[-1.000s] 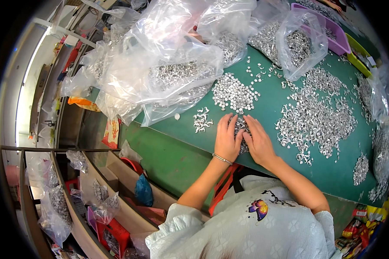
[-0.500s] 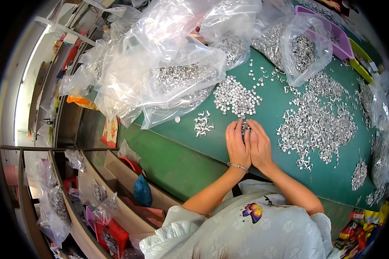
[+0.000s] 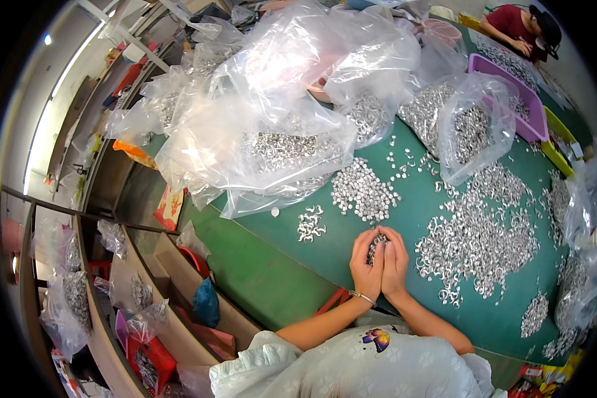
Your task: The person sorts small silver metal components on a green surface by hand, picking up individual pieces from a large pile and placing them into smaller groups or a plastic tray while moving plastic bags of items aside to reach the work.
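My left hand (image 3: 365, 266) and my right hand (image 3: 395, 265) are cupped together over the green table, fingers curled inward and fingertips nearly meeting. A handful of small silvery metal pieces (image 3: 377, 247) shows between them; their exact shape is partly hidden by the fingers. Just beyond the fingertips lies a round heap of small, rounded metal pieces (image 3: 365, 190). To the left of my hands is a little cluster of curved, hook-like metal pieces (image 3: 310, 223). A much larger spread of similar curved pieces (image 3: 481, 239) covers the table to the right.
Clear plastic bags of metal parts (image 3: 285, 149) crowd the far left of the table (image 3: 278, 232). Another open bag (image 3: 474, 129) stands far right, near a purple basket (image 3: 536, 119) and a green tray (image 3: 557, 156). A co-worker in dark red (image 3: 507, 26) sits beyond. Shelving (image 3: 159, 285) stands left.
My view has tilted up, bringing the co-worker into sight. My fingers have curled closer around the metal pieces, and a slight gap now separates my fingertips from the round heap.
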`<state>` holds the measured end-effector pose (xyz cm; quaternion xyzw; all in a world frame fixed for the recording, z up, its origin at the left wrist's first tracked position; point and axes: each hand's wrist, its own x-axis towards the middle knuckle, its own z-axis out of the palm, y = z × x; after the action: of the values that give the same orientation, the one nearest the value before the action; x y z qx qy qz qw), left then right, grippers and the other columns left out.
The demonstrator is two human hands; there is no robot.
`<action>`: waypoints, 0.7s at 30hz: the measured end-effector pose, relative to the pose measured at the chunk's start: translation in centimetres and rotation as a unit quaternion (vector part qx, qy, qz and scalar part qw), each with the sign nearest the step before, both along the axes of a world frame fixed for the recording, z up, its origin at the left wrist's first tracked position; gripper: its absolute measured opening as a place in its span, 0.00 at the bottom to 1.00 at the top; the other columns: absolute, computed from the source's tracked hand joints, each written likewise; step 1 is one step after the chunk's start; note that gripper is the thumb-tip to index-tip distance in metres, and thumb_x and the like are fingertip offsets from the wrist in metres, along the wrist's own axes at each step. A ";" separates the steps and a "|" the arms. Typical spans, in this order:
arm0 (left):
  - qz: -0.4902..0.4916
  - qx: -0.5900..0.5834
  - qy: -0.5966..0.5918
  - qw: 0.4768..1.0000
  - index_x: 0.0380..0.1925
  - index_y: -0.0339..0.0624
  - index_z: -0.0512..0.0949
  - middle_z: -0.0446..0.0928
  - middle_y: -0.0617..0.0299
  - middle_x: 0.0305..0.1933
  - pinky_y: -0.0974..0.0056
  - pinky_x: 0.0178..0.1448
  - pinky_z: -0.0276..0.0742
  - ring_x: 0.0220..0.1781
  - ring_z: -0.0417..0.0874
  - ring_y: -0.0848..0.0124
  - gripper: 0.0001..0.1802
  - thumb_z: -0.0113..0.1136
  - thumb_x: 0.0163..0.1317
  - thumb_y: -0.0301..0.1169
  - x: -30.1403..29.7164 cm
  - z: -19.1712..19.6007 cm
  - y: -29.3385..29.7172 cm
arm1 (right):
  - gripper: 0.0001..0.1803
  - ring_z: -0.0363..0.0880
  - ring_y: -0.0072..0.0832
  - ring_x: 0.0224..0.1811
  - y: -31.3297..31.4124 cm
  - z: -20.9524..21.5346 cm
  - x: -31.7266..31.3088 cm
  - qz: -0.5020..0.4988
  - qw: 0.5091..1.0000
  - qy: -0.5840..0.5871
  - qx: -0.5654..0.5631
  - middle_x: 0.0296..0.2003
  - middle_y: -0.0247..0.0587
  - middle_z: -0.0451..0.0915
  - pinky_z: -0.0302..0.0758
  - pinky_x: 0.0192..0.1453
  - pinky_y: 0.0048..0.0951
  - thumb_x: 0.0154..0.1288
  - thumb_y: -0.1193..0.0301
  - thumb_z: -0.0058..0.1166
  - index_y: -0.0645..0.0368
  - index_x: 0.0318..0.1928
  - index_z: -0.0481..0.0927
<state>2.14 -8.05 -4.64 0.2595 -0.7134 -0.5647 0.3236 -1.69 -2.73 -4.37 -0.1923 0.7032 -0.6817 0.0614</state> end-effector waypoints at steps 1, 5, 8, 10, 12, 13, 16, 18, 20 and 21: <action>0.003 0.011 0.003 1.000 0.46 0.35 0.75 0.74 0.52 0.49 0.64 0.57 0.68 0.53 0.74 0.63 0.14 0.53 0.59 0.23 0.0 -0.1 0.1 | 0.17 0.72 0.38 0.52 0.0 0.0 0.0 0.000 1.000 -0.015 -0.005 0.48 0.51 0.73 0.66 0.58 0.32 0.65 0.74 0.35 0.69 0.48 0.73; 0.019 0.027 0.011 0.999 0.43 0.34 0.77 0.74 0.54 0.49 0.65 0.56 0.69 0.51 0.75 0.65 0.14 0.56 0.56 0.21 0.2 0.1 0.4 | 0.15 0.70 0.33 0.52 0.2 -0.2 0.3 0.006 0.998 -0.049 -0.027 0.48 0.46 0.73 0.64 0.58 0.30 0.68 0.73 0.36 0.68 0.47 0.74; 0.027 0.039 0.018 0.999 0.42 0.33 0.77 0.75 0.55 0.48 0.66 0.55 0.70 0.50 0.75 0.68 0.13 0.56 0.55 0.20 -0.1 0.2 0.7 | 0.14 0.71 0.32 0.52 0.3 -0.1 -0.1 0.004 0.994 -0.090 -0.063 0.48 0.46 0.73 0.66 0.57 0.28 0.66 0.76 0.38 0.68 0.46 0.74; 0.030 0.065 0.026 0.997 0.42 0.32 0.77 0.74 0.56 0.48 0.67 0.55 0.70 0.49 0.75 0.69 0.12 0.56 0.56 0.19 -0.1 0.4 0.7 | 0.13 0.72 0.31 0.51 0.3 -0.2 0.1 -0.001 0.991 -0.111 -0.078 0.47 0.47 0.74 0.67 0.56 0.28 0.65 0.77 0.40 0.68 0.46 0.75; 0.037 0.091 0.035 0.995 0.42 0.32 0.77 0.74 0.56 0.48 0.67 0.55 0.70 0.49 0.74 0.70 0.12 0.55 0.57 0.19 0.3 -0.1 0.5 | 0.12 0.72 0.31 0.51 -0.2 -0.1 0.4 0.005 0.991 -0.112 -0.078 0.47 0.46 0.74 0.67 0.55 0.27 0.65 0.78 0.41 0.67 0.45 0.76; 0.038 0.106 0.040 0.993 0.41 0.32 0.77 0.73 0.57 0.48 0.67 0.54 0.70 0.49 0.74 0.70 0.11 0.54 0.57 0.19 0.3 -0.4 0.5 | 0.11 0.73 0.31 0.50 -0.2 0.0 0.3 -0.002 0.990 -0.111 -0.083 0.46 0.46 0.75 0.68 0.55 0.28 0.64 0.78 0.42 0.67 0.44 0.76; 0.032 0.159 0.041 0.986 0.42 0.32 0.76 0.72 0.57 0.50 0.68 0.54 0.70 0.50 0.73 0.71 0.11 0.53 0.58 0.19 0.0 -0.5 0.7 | 0.11 0.73 0.31 0.49 0.1 0.5 -0.1 -0.009 0.990 -0.120 -0.076 0.45 0.46 0.75 0.69 0.54 0.28 0.64 0.78 0.43 0.67 0.43 0.76; 0.022 0.159 0.047 0.986 0.42 0.32 0.76 0.72 0.57 0.50 0.68 0.54 0.69 0.50 0.73 0.71 0.11 0.52 0.59 0.19 -0.1 0.2 0.8 | 0.11 0.74 0.31 0.48 0.1 0.8 -0.2 -0.017 0.990 -0.109 -0.087 0.45 0.46 0.76 0.69 0.54 0.28 0.64 0.77 0.44 0.68 0.43 0.77; 0.016 0.149 0.051 0.987 0.42 0.31 0.76 0.72 0.57 0.50 0.68 0.54 0.69 0.50 0.73 0.71 0.11 0.52 0.59 0.19 -0.2 0.8 0.7 | 0.11 0.74 0.31 0.48 0.2 1.3 -0.3 -0.019 0.990 -0.102 -0.095 0.45 0.46 0.76 0.69 0.54 0.28 0.64 0.77 0.44 0.67 0.43 0.77; 0.016 0.164 0.054 0.985 0.42 0.30 0.76 0.72 0.57 0.50 0.68 0.55 0.68 0.51 0.73 0.70 0.11 0.52 0.59 0.19 -0.3 1.4 0.7 | 0.10 0.74 0.30 0.48 0.2 1.5 -0.3 -0.019 0.989 -0.106 -0.099 0.45 0.45 0.76 0.69 0.54 0.28 0.64 0.77 0.45 0.67 0.43 0.77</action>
<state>1.80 -7.33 -3.29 0.2898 -0.5885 -0.6820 0.3233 -2.04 -2.50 -2.89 -0.1106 0.6258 -0.7652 0.1029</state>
